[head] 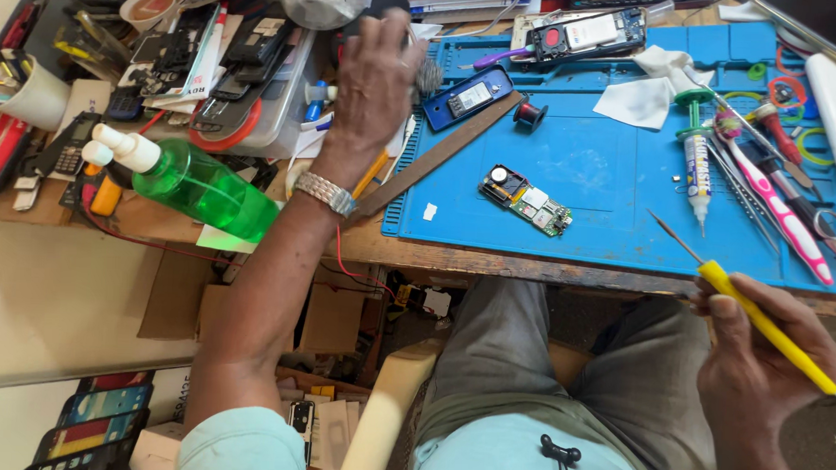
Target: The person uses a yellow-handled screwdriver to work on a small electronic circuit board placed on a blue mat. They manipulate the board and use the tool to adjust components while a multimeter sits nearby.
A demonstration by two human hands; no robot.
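The right hand point(765, 368) is closed around the yellow handle of a soldering iron point(758, 316), held off the near edge of the desk point(491, 258) above the person's lap. The iron's long axis runs on a slant: the handle's butt end lies low and to the outer side of the hand, and the thin metal tip points up and inward, ending over the front edge of the blue work mat point(606, 158). The fingers cover the middle of the handle, so the grip there is hard to make out. The left hand point(377, 76) reaches far forward over the clutter at the back of the desk, fingers curled loosely downward; a grey wiry ball point(429, 76) sits at its fingertips, but whether the hand pinches it or only touches it cannot be told. A metal watch point(327, 193) circles that wrist. Just outside the left forearm lies a green bottle point(202, 186) on its side, its white cap pointing away from the arm. Between the two hands, on the mat, rests a small circuit board point(526, 200), lying aslant. Ahead of the right hand are a glue tube point(696, 175), a pink toothbrush point(780, 206) and a white cloth point(650, 86). The mat's far right corner is cut off by the frame.
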